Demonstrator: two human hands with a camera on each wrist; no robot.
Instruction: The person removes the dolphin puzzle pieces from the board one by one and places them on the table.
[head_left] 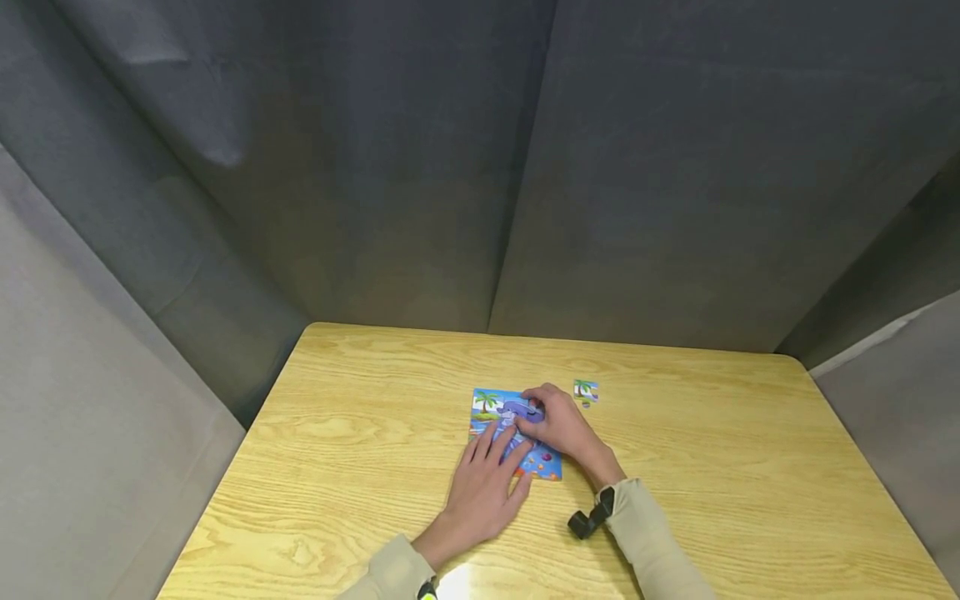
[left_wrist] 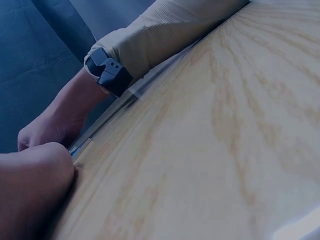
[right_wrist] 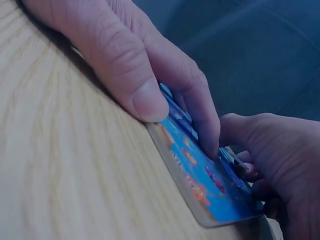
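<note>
A jigsaw puzzle with a blue sea scene, a palm tree and a purple figure lies flat on the table. My left hand rests on its lower left part with the fingers spread and fairly straight; in the right wrist view, the left thumb presses at the puzzle's near edge. Over the upper right part, my right hand bends its thumb and fingers around a puzzle piece, whose thin edge shows between them in the right wrist view. Most of that piece is hidden by the fingers.
A loose puzzle piece with a palm tree lies on the wooden table, beyond the right hand. Dark curtains hang behind the table's far edge. A black wrist camera is strapped at the right sleeve.
</note>
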